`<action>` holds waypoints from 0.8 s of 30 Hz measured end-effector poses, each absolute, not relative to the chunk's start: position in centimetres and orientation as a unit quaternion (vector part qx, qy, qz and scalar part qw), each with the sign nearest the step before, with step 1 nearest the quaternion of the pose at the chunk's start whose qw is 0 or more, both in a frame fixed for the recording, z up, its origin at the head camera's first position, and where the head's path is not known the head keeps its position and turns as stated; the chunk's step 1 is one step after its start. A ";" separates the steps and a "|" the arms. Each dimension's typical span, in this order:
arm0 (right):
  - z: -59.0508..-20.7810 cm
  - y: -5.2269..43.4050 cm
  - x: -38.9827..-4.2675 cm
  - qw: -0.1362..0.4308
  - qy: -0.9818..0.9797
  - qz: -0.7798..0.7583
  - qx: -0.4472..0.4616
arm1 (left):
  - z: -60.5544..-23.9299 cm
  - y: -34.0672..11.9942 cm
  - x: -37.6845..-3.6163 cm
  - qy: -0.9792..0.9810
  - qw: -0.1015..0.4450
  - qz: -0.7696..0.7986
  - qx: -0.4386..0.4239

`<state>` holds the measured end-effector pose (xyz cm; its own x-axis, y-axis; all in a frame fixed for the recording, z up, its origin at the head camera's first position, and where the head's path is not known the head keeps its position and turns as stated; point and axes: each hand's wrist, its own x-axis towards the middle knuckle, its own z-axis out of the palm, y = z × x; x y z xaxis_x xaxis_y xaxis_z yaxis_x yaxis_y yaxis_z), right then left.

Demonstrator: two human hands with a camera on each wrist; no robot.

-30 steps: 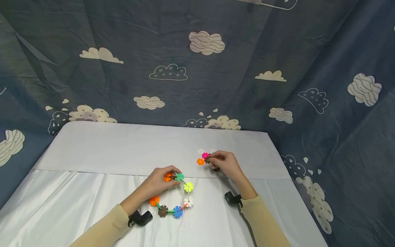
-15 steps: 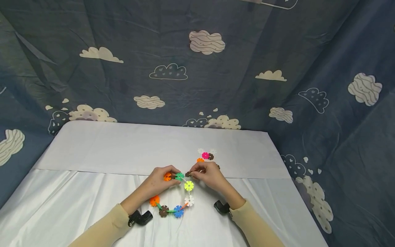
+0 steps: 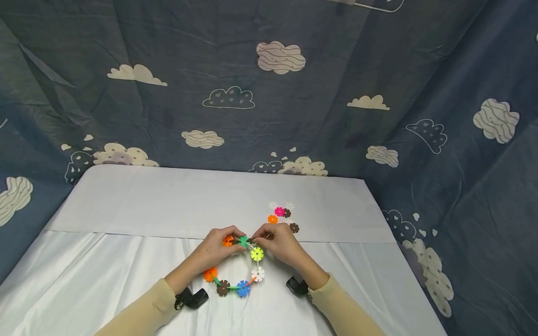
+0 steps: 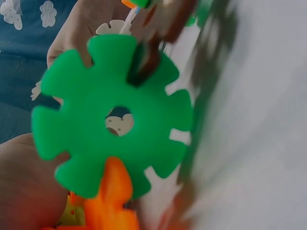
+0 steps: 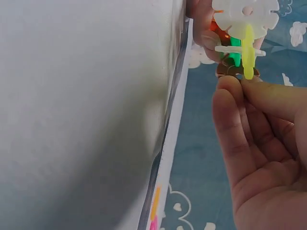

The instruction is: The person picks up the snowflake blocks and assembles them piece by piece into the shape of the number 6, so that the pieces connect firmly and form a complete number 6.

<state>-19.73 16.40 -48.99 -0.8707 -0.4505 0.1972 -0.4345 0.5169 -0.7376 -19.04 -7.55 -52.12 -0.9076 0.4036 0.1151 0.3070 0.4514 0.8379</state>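
Note:
Notched plastic snowflake discs are linked into a curved chain, among them a yellow disc (image 3: pixel 257 254), a blue disc (image 3: pixel 243 288) and an orange disc (image 3: pixel 210 274). My left hand (image 3: pixel 216 245) grips the chain's far side, near a green disc (image 3: pixel 243 241). Between thumb and fingertips my right hand (image 3: pixel 280 241) pinches a brown disc (image 5: pixel 235 71), its edge right at that green disc. In the left wrist view another green disc (image 4: pixel 86 115) looms close, with orange and brown pieces slotted into it.
Loose discs lie farther back on the white table cover (image 3: pixel 147 200): a pink disc (image 3: pixel 279 212), an orange loose disc (image 3: pixel 272 219), a brown loose disc (image 3: pixel 294 227) and several others. A dark cloud-patterned curtain (image 3: pixel 294 116) hangs behind the table.
My right hand has come left and nearer from the loose discs with a brown disc, bringing it up against the chain's green disc. The left hand has kept its grip in place.

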 end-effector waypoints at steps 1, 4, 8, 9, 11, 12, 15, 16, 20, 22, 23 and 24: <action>-49.1 16.3 -19.7 0.006 0.872 -0.418 -0.255 | -52.1 -7.5 -19.0 0.850 0.051 0.482 0.209; -49.1 16.2 -19.6 -0.002 0.871 -0.417 -0.258 | -52.2 -7.5 -19.0 0.849 0.050 0.483 0.206; -49.0 16.4 -19.9 0.012 0.873 -0.410 -0.266 | -52.1 -7.5 -19.0 0.852 0.053 0.481 0.201; -48.9 16.6 -20.1 0.020 0.873 -0.407 -0.267 | -52.1 -7.5 -19.0 0.852 0.054 0.480 0.201; -48.6 17.4 -20.5 0.035 0.876 -0.402 -0.265 | -52.1 -7.5 -19.0 0.853 0.053 0.479 0.200; -48.3 17.9 -20.8 0.038 0.878 -0.400 -0.261 | -52.0 -7.4 -19.0 0.853 0.052 0.481 0.198; -47.6 20.1 -21.9 0.020 0.896 -0.383 -0.223 | -52.0 -7.5 -19.1 0.852 0.049 0.485 0.190; -47.4 20.9 -22.3 0.010 0.907 -0.369 -0.203 | -52.0 -7.5 -19.1 0.852 0.049 0.486 0.187; -47.4 24.2 -23.6 0.001 0.955 -0.272 -0.119 | -52.2 -7.5 -19.2 0.854 0.057 0.485 0.179; -47.8 25.4 -24.0 0.022 0.968 -0.231 -0.098 | -52.2 -7.6 -19.2 0.856 0.061 0.481 0.180; -48.0 25.9 -24.2 0.033 0.971 -0.218 -0.096 | -52.2 -7.6 -19.2 0.857 0.062 0.479 0.181; -48.3 26.2 -24.3 0.041 0.972 -0.211 -0.095 | -52.3 -7.6 -19.2 0.858 0.064 0.477 0.182</action>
<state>-24.31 26.16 -48.29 -0.9787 -0.2012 -0.0408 -0.1663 0.8934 -0.4173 -19.15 -7.56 -52.26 -0.9256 0.3730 0.0646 0.2519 0.4794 0.8407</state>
